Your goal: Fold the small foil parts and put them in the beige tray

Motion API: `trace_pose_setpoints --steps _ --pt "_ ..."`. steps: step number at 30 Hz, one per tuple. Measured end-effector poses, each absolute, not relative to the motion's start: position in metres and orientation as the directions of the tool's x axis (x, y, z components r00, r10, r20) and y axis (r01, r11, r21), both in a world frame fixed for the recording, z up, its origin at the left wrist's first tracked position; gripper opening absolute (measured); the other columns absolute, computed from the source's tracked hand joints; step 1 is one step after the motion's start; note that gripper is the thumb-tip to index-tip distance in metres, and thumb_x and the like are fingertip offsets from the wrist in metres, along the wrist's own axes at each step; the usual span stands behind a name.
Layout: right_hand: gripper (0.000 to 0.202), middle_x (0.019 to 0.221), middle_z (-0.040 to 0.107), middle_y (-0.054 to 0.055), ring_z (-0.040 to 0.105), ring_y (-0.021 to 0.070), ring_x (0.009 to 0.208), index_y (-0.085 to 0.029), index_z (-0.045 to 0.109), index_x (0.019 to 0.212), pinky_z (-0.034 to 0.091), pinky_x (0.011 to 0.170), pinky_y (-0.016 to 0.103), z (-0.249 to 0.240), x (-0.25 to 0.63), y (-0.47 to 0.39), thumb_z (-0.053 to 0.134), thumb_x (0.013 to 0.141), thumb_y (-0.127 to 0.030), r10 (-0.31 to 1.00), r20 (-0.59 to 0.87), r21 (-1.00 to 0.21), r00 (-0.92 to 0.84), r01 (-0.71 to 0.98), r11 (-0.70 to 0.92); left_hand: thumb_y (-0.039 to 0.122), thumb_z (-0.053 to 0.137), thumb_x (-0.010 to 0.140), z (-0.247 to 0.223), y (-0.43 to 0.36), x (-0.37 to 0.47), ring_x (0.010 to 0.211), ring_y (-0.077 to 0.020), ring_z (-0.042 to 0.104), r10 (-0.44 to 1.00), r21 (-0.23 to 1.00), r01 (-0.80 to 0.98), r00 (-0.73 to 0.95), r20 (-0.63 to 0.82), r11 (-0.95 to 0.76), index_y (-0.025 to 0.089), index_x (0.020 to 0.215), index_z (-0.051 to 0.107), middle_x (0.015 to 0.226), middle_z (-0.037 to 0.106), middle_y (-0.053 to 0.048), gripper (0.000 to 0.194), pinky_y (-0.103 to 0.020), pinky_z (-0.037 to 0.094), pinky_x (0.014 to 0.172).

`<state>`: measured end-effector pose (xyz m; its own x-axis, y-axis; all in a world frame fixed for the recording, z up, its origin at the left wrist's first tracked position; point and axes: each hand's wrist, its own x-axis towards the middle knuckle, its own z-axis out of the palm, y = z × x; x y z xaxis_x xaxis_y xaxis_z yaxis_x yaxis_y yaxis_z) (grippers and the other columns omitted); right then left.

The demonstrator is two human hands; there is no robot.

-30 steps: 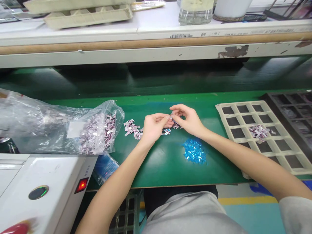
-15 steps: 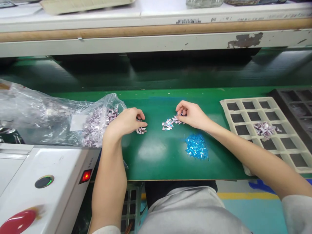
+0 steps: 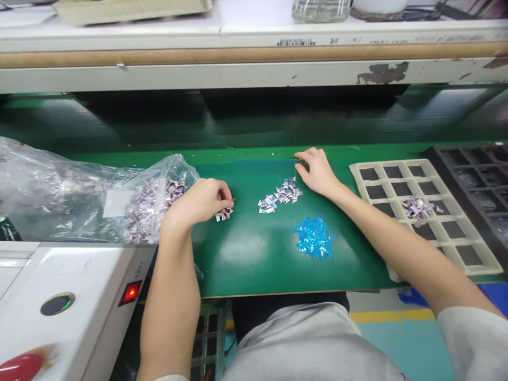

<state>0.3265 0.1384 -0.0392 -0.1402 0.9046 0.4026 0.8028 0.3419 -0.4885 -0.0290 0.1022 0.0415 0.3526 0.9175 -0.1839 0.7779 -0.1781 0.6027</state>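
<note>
My left hand [image 3: 204,201] is closed in a pinch over a small heap of pinkish-white flat pieces [image 3: 224,214]; a small piece shows at its fingertips. Further right, beyond the loose pieces, my right hand [image 3: 317,170] has its thumb and forefinger apart with nothing visible between them. Scattered pieces with white, pink and blue faces [image 3: 282,194] lie on the green table between the hands. Nearer my body is a pile of shiny blue film strips [image 3: 315,238]. A clear plastic bag [image 3: 153,203] full of similar pinkish pieces lies beside my left hand.
A cream compartment tray [image 3: 391,190] stands on the right, with pinkish pieces [image 3: 418,209] heaped on it. Beyond it lies a black compartment tray [image 3: 476,172]. A white machine [image 3: 91,296] with a lit red switch occupies the near left. A shelf [image 3: 254,74] crosses the back.
My right hand has moved away from the scattered pieces, up and to the right, and its fingers have parted. My left thumb and fingers have closed together over the heap. The view has shifted slightly.
</note>
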Motion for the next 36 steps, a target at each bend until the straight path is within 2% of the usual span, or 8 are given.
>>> trace_pose_setpoints --steps 5,11,15,18,22,25,29,36 --pt "0.027 0.111 0.066 0.017 0.059 0.0392 0.112 -0.020 0.082 0.114 0.048 0.110 0.068 -0.041 0.324 0.142 0.064 0.097 -0.029 0.921 0.370 -0.509 -0.122 0.803 0.311 0.029 0.083 0.074 0.048 0.092 -0.016 0.090 -0.0320 0.082 0.935 0.790 0.592 0.347 -0.069 -0.161 0.025 0.069 0.071 0.082 0.082 -0.007 0.013 -0.034 0.061 0.074" --pt "0.012 0.098 0.071 0.011 0.063 0.0325 0.098 -0.024 0.076 0.092 0.053 0.100 0.057 -0.033 0.319 0.135 0.064 0.094 -0.024 0.906 0.419 -0.550 -0.060 0.777 0.306 0.035 0.087 0.079 0.041 0.087 0.002 0.067 -0.0267 0.080 0.930 0.881 0.464 0.357 -0.088 -0.095 0.022 0.077 0.074 0.073 0.080 -0.008 0.019 -0.030 0.058 0.058" --pt "0.011 0.096 0.073 0.008 0.065 0.0261 0.087 -0.024 0.072 0.087 0.057 0.088 0.047 -0.019 0.306 0.120 0.065 0.095 -0.027 0.879 0.475 -0.660 0.028 0.673 0.335 0.038 0.093 0.076 0.036 0.086 0.017 0.081 -0.0310 0.084 0.946 0.933 0.358 0.316 -0.076 -0.045 0.021 0.085 0.080 0.081 0.083 -0.011 0.023 -0.035 0.066 0.070" --pt "0.012 0.097 0.076 0.006 0.069 0.0245 0.089 -0.024 0.073 0.089 0.057 0.081 0.041 -0.005 0.289 0.103 0.067 0.097 -0.033 0.883 0.465 -0.778 0.069 0.508 0.370 0.038 0.093 0.078 0.032 0.084 0.029 0.086 -0.0314 0.085 0.949 0.982 0.191 0.312 -0.047 -0.014 0.018 0.088 0.081 0.084 0.084 -0.013 0.025 -0.039 0.069 0.082" --pt "0.015 0.099 0.080 0.005 0.075 0.0241 0.095 -0.024 0.074 0.094 0.060 0.085 0.040 0.007 0.266 0.079 0.072 0.096 -0.038 0.924 0.382 -0.899 0.004 0.233 0.370 0.032 0.100 0.067 0.020 0.082 0.046 0.075 -0.0268 0.083 0.972 0.999 0.035 0.234 0.022 -0.031 0.018 0.086 0.074 0.081 0.082 -0.008 0.035 -0.036 0.069 0.075" --pt "0.018 0.101 0.082 0.005 0.077 0.0240 0.097 -0.023 0.074 0.096 0.062 0.089 0.041 0.008 0.255 0.066 0.075 0.096 -0.042 0.942 0.329 -0.933 -0.066 0.130 0.335 0.033 0.101 0.065 0.007 0.082 0.056 0.070 -0.0240 0.082 0.977 0.997 0.002 0.195 0.080 -0.082 0.019 0.083 0.069 0.079 0.080 -0.004 0.040 -0.032 0.067 0.069" --pt "0.016 0.101 0.082 0.005 0.078 0.0243 0.099 -0.024 0.076 0.096 0.062 0.088 0.040 0.005 0.251 0.061 0.074 0.098 -0.040 0.940 0.337 -0.931 -0.043 0.132 0.340 0.034 0.098 0.072 -0.007 0.082 0.062 0.072 -0.0223 0.082 0.976 0.987 -0.013 0.142 0.163 -0.163 0.021 0.082 0.068 0.082 0.080 -0.003 0.034 -0.032 0.067 0.070" --pt "0.010 0.099 0.079 0.004 0.075 0.0237 0.097 -0.024 0.078 0.094 0.062 0.086 0.040 0.001 0.251 0.064 0.075 0.096 -0.033 0.929 0.366 -0.914 -0.055 0.168 0.370 0.033 0.097 0.072 -0.009 0.080 0.065 0.079 -0.0235 0.083 0.974 0.982 -0.034 0.125 0.188 -0.185 0.021 0.081 0.066 0.083 0.081 -0.003 0.034 -0.034 0.069 0.075"
